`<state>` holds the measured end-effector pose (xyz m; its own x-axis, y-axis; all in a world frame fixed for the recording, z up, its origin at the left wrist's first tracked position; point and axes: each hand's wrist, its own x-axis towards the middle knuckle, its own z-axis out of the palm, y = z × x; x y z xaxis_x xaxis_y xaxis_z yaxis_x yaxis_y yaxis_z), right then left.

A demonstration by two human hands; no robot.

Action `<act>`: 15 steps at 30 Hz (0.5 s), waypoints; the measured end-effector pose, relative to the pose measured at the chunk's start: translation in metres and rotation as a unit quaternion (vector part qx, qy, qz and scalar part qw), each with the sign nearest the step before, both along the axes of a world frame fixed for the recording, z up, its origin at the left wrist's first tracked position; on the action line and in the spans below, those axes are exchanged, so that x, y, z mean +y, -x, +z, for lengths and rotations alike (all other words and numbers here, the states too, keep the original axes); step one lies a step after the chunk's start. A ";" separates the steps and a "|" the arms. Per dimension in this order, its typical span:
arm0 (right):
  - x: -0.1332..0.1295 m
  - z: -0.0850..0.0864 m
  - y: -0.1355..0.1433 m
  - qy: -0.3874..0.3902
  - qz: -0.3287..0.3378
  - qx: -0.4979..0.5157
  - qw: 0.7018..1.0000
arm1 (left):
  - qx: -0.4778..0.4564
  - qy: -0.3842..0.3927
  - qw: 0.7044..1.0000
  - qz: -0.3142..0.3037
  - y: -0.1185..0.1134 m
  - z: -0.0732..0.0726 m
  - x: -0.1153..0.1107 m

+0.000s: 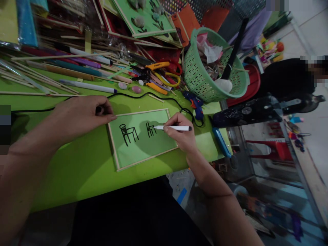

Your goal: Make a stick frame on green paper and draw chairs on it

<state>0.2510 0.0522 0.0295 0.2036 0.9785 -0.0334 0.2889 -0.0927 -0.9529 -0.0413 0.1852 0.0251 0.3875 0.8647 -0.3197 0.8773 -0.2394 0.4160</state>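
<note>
A green card (pixel 143 153) framed with thin wooden sticks lies on the lime-green table. Black line drawings mark it: a larger chair-like figure at the left and a smaller one at the centre. My right hand (pixel 182 132) grips a white marker (pixel 179 128), whose tip is at the smaller drawing. That hand overlaps the card's right edge. At the card's upper left corner is my left hand (pixel 89 111), its thumb reaching the frame and its fingers curled. Something dark shows within the curl, too unclear to name.
Behind the card run a black cable (pixel 153 95), pens, sticks and orange-handled pliers (pixel 157 65). A green basket (pixel 205 80), a blue glue gun (pixel 195 103) and a dark bottle (pixel 246 111) stand or lie to the right. The table's front edge is near the card.
</note>
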 end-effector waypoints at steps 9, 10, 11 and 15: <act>-0.001 0.003 0.001 0.004 0.016 -0.003 1.000 | -0.005 -0.005 1.000 -0.008 0.003 -0.003 0.001; -0.001 0.003 0.001 0.005 0.018 -0.002 1.000 | -0.006 -0.005 1.000 -0.009 0.003 -0.003 0.001; -0.001 0.002 0.001 0.005 0.019 -0.001 1.000 | -0.005 -0.006 1.000 -0.009 0.003 -0.003 0.001; 0.000 0.002 0.001 0.011 0.020 0.003 1.000 | -0.008 -0.008 1.000 -0.010 0.004 -0.005 0.002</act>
